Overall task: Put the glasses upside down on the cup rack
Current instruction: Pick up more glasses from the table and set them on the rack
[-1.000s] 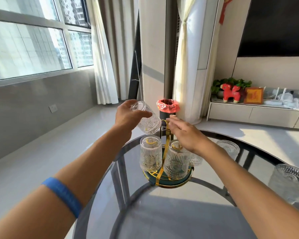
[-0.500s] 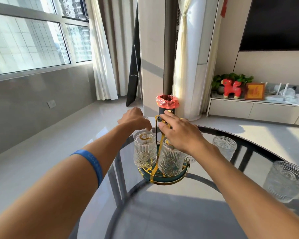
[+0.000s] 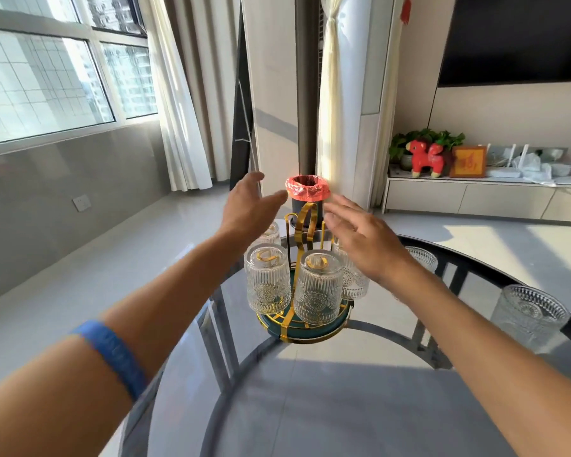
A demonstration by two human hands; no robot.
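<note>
A gold-and-green cup rack (image 3: pixel 305 328) stands on the round glass table (image 3: pixel 343 407). Several ribbed glasses hang upside down on it: one at the front left (image 3: pixel 268 280), one at the front middle (image 3: pixel 317 286), one on the right (image 3: pixel 351 283) partly behind my right hand, and one at the back left (image 3: pixel 271 233) partly under my left hand. My left hand (image 3: pixel 249 207) hovers open above the back-left glass. My right hand (image 3: pixel 363 240) hovers open beside the rack's gold handle (image 3: pixel 302 222). Two glasses stand upright on the table, one far right (image 3: pixel 529 316) and one behind my right wrist (image 3: pixel 421 258).
A black bin with a red bag (image 3: pixel 307 197) stands on the floor beyond the table. A low cabinet (image 3: pixel 485 199) with a red toy and a picture runs along the right wall. Curtains and a window fill the left.
My left hand lowered the glass upside down onto the rack's back left and let go. Both hands have lifted off the rack and opened.
</note>
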